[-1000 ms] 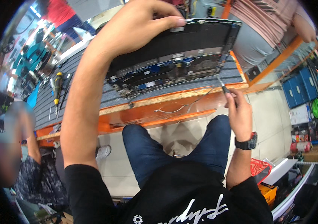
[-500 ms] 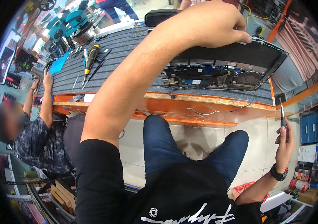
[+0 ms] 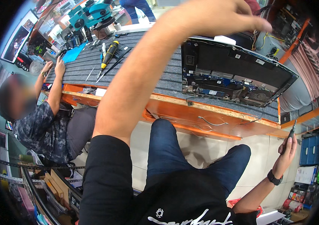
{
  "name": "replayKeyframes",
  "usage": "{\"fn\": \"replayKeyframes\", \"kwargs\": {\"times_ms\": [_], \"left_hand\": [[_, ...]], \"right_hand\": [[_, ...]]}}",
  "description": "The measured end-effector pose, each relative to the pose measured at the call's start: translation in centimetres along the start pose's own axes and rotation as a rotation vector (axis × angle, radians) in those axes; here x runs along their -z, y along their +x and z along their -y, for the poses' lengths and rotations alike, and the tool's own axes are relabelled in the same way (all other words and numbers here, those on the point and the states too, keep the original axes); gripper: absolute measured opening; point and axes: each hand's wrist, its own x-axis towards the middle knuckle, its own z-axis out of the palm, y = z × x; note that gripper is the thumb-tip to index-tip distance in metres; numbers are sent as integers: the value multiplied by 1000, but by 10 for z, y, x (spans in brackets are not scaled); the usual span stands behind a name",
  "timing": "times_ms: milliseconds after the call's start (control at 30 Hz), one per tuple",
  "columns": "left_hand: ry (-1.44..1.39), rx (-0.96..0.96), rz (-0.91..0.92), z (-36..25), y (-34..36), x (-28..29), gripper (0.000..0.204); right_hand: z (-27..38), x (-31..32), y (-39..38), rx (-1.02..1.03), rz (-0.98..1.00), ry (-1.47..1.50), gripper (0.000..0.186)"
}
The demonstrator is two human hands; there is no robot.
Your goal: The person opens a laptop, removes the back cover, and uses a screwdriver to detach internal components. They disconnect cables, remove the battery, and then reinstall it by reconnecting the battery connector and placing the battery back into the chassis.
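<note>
Presently, note left hand (image 3: 238,18) loosely spread by the upper edge of the opened laptop (image 3: 221,56), with nothing visibly gripped; note right hand (image 3: 287,153) curled round a screwdriver (image 3: 291,133), well apart from the laptop. Find laptop on striped mat (image 3: 75,70), near front of bench (image 3: 219,111). Advisable: steady the laptop before bringing the screwdriver near, keep clear of the fan (image 3: 258,96), press lightly.
</note>
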Motion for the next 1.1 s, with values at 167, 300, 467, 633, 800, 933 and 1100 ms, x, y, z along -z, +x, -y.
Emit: {"fn": "replayKeyframes", "kwargs": {"times_ms": [167, 300, 467, 633, 800, 933, 1100], "left_hand": [[-101, 372, -158, -14, -38, 69, 48], [-280, 475, -460, 58, -105, 73, 52], [-244, 659, -427, 153, -177, 33, 30], [-4, 767, -246, 253, -185, -15, 28], [359, 787, -42, 320, -180, -35, 28], [522, 781, 97, 338, -159, -53, 27], [572, 800, 217, 338, -145, -60, 28]], "right_hand": [[-10, -18, 17, -88, 34, 138, 40], [-22, -35, 47, -46, -14, 271, 39], [-41, -70, 108, 36, -69, 218, 38], [-72, -76, 135, 131, -96, 114, 40], [-61, -92, 122, 145, -75, 93, 36], [-61, -91, 116, 151, -132, 22, 29], [-70, -77, 124, 168, -115, 35, 28]]}}
